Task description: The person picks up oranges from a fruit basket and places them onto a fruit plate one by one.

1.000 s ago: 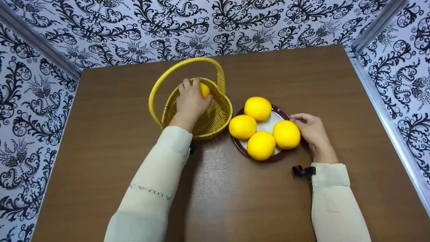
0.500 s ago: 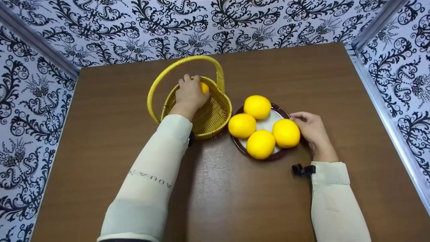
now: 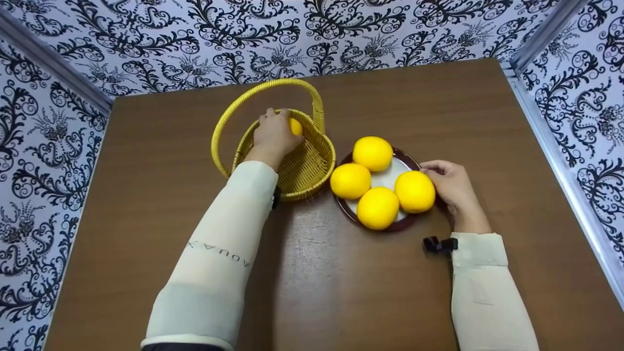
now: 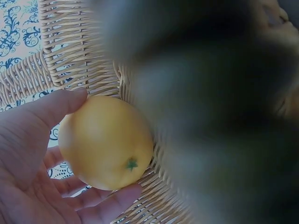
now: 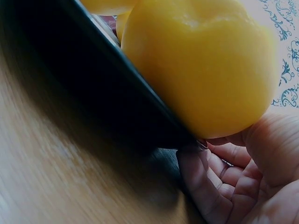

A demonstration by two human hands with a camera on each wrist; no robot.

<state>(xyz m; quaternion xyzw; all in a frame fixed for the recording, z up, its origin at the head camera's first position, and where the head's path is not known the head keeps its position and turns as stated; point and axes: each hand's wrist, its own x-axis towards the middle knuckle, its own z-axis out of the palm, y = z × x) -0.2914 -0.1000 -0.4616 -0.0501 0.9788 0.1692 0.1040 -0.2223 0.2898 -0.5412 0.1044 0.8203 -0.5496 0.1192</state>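
In the head view my left hand (image 3: 274, 135) reaches into a yellow wicker basket (image 3: 307, 170) with a tall arched handle. It holds an orange (image 4: 107, 142), thumb on one side and fingers curled round the other, with a green star-shaped stem mark showing in the left wrist view. The orange lies against the woven wall. To the right of the basket, a white plate (image 3: 384, 179) with a dark red rim carries several more yellow oranges (image 3: 372, 154). My right hand (image 3: 453, 189) pinches the plate's rim beside the nearest orange (image 5: 201, 70).
Everything stands on a brown wooden table (image 3: 321, 287). Patterned black-and-white walls (image 3: 253, 39) close it in at the back and both sides. The basket handle (image 3: 265, 87) arches up behind the left hand, and the plate sits close to the basket.
My left hand and forearm have moved slightly forward and deeper into the basket with the orange. The right hand stays at the plate's rim, and the oranges on the plate keep their places.
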